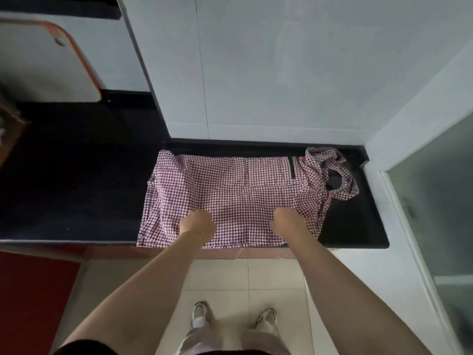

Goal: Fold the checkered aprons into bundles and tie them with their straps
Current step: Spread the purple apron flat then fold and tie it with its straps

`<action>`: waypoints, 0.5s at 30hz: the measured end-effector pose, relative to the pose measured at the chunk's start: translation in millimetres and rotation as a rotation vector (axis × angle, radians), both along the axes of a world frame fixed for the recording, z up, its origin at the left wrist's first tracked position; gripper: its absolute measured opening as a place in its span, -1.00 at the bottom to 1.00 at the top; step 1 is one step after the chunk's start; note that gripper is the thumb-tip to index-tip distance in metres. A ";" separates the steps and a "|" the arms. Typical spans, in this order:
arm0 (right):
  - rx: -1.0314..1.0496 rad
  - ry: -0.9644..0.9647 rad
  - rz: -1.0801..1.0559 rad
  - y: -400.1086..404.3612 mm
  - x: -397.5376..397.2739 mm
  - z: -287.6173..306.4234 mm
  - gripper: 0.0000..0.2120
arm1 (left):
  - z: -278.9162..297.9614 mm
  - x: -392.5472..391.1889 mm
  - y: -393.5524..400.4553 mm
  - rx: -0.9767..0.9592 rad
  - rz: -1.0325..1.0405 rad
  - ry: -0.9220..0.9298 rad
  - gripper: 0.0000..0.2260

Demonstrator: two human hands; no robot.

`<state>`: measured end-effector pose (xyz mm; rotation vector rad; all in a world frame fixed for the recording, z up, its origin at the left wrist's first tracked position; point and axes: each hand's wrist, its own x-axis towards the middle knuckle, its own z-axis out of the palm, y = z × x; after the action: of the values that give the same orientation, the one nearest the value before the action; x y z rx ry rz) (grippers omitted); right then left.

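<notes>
I have the red-and-white checkered cotton apron (230, 190) spread flat on the black stone bench (358, 221), its near hem hanging just over the front edge; my left hand (196, 225) and right hand (288, 222) both rest on the near half of the cloth, knuckles up and fingers curled under, and I cannot tell whether they pinch the fabric or only press it.

The main risk, as I judge it, is the overhanging hem; if I lift unevenly the cloth could slide off toward the pale tiled floor (245, 283); a lopsided lift would also skew the fold and leave a loose bundle. The tangle of checkered straps (332, 172) bunched at the right end touches the apron body and loops on the bench; it could get trapped inside a fold, and then I would have nothing free to tie with.

Room is tight; the white wall panel (256, 73) stands right behind the far edge of the cloth, and a frosted glass door (435, 201) stands to the right. To the left, well apart, a white board with an orange rim (46, 62) leans upright.
</notes>
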<state>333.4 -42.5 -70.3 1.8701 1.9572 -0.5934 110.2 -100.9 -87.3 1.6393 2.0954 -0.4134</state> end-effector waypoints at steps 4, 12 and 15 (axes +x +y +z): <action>-0.001 0.082 0.149 -5.6 2.4 -29.9 -0.53 | -22.8 9.0 -9.1 -0.182 0.044 -0.131 -0.42; -0.072 0.063 0.101 8.2 26.2 -54.4 -0.41 | -34.0 17.4 13.7 -0.190 0.037 -0.203 -0.37; -0.012 0.033 0.057 25.0 36.1 -48.9 -0.57 | -17.7 26.9 26.6 -0.138 0.082 -0.321 -0.58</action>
<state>369.5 -17.5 -119.2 1.8024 2.0154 -0.6213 137.1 -74.3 -105.0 1.4293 1.8445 -0.2433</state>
